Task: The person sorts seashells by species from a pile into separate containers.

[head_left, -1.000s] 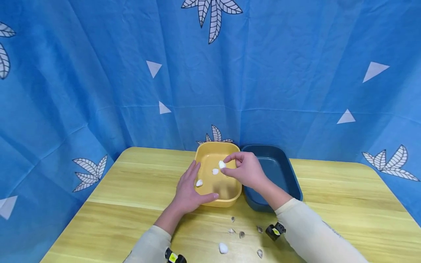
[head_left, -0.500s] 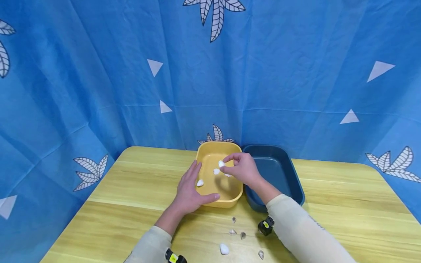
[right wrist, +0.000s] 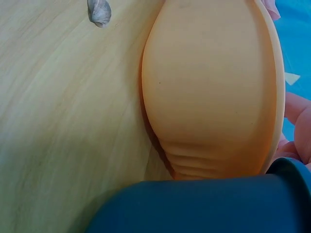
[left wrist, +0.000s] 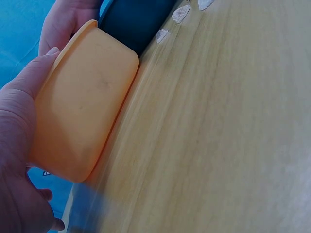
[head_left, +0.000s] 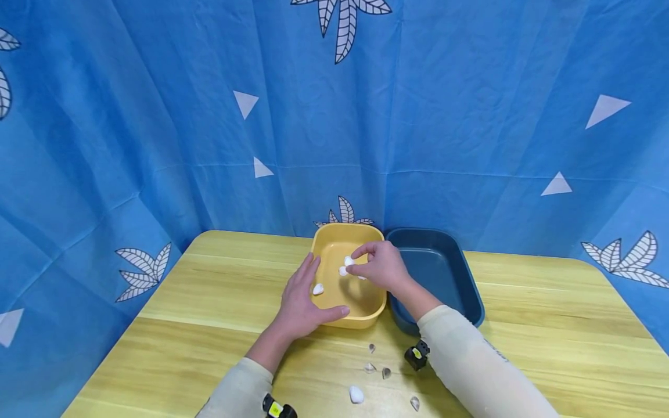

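Observation:
A yellow bin [head_left: 363, 303] stands on the table. My left hand [head_left: 299, 307] rests on its near left corner, fingers straight along the left side and thumb lying over the front rim. Above the bin's inside, my right hand [head_left: 385, 267] pinches a white seashell [head_left: 348, 260] between thumb and index finger. Below it on the floor of the bin, a white seashell [head_left: 342, 271] lies close to the fingertips, and another is partly hidden by the hand. A further white seashell [head_left: 318, 289] lies by the left wall. In the left wrist view, the bin's outer wall [left wrist: 90, 102] fills the space beside the thumb.
Right beside the yellow bin is a dark blue bin [head_left: 436, 273], with my right forearm across its near left part. Nearer me, a larger white seashell [head_left: 356, 395] and several small grey-brown seashells [head_left: 387, 373] are scattered on the wooden table [head_left: 549, 325]. A blue curtain [head_left: 444, 116] hangs behind.
My right hand has moved slightly left over the yellow bin with the pinched seashell, baring more of the blue bin. My left hand has stayed on the bin's corner.

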`<state>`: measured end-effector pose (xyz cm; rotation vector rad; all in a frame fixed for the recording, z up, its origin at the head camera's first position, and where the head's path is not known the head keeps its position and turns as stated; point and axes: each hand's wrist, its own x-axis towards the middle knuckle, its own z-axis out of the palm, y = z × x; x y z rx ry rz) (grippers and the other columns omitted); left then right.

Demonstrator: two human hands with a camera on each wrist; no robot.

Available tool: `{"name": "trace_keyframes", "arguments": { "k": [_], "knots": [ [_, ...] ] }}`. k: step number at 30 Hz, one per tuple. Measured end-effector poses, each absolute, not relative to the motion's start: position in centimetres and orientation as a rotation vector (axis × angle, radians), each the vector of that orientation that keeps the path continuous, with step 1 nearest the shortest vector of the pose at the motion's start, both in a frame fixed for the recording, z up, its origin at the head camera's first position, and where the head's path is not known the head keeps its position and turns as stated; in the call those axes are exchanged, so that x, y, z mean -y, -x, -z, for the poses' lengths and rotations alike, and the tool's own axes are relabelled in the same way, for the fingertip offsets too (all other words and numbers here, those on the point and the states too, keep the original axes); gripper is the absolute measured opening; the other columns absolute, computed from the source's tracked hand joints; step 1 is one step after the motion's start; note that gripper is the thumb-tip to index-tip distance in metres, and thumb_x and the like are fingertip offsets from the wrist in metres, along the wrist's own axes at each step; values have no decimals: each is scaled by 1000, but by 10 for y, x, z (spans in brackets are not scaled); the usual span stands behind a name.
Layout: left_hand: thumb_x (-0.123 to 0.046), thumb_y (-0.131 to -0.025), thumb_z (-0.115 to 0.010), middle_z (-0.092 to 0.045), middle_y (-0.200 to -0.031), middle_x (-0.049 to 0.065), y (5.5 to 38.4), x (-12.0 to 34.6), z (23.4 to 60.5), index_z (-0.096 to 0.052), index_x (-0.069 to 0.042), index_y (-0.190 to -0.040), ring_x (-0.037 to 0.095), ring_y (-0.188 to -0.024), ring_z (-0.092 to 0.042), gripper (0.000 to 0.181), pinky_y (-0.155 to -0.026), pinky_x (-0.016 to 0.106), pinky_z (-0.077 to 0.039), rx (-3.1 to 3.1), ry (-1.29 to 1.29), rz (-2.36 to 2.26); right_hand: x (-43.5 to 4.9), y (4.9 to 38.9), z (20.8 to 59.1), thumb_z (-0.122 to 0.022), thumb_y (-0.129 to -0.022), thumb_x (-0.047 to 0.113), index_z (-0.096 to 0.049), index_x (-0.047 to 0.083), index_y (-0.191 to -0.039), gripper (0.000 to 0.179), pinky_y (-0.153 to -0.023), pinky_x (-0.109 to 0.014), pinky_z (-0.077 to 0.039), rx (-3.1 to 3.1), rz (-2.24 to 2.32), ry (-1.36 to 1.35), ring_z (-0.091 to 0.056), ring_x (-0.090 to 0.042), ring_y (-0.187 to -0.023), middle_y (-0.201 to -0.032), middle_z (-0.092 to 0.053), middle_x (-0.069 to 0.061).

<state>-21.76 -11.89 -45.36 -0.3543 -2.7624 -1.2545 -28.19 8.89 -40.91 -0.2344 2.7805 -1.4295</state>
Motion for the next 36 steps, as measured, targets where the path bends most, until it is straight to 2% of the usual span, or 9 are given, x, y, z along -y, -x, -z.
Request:
{"name": "trace_keyframes", "arguments": {
  "k": [5, 10, 20, 31, 36],
  "knots": [
    [-61, -68, -85, -11, -166, -2, 218, 118, 454, -23, -15, -160, 34, -147, -15, 120, -113, 63, -14, 2761, 356, 1249, -88, 281, 408, -90, -75, 25, -78, 9, -93, 27, -46, -29, -33, -2797, 1383, 216, -44, -21, -54, -60, -43, -4],
    [-55, -69, -87, -11, -166, -3, 217, 117, 453, -24, -15, -160, 34, -147, -15, 118, -113, 63, -14, 2756, 353, 1260, -89, 280, 407, -90, -75, 26, -77, 5, -99, 34, -49, -29, -37, -2797, 1359, 199, -48, -22, -62, -67, -48, -6],
    [-54, -69, -87, -10, -166, -4, 216, 117, 454, -23, -17, -161, 34, -148, -14, 118, -113, 63, -14, 2773, 332, 1267, -92, 268, 404, -87, -78, 25, -77, 7, -101, 31, -46, -29, -32, -2811, 1445, 216, -41, -22, -52, -59, -40, -4],
    [-54, -69, -87, -10, -166, -5, 217, 118, 454, -23, -16, -161, 33, -148, -14, 118, -112, 64, -16, 2769, 318, 1273, -97, 226, 393, -88, -77, 24, -76, 14, -92, 21, -40, -27, -25, -2778, 1531, 364, -34, -18, -43, -51, -36, 0],
    [-62, -68, -85, -9, -166, -6, 217, 119, 454, -22, -18, -161, 33, -148, -13, 120, -112, 64, -17, 2770, 314, 1269, -102, 204, 389, -87, -78, 21, -75, 15, -92, 19, -40, -26, -24, -2743, 1549, 396, -33, -16, -42, -51, -33, 2]
  ]
}}
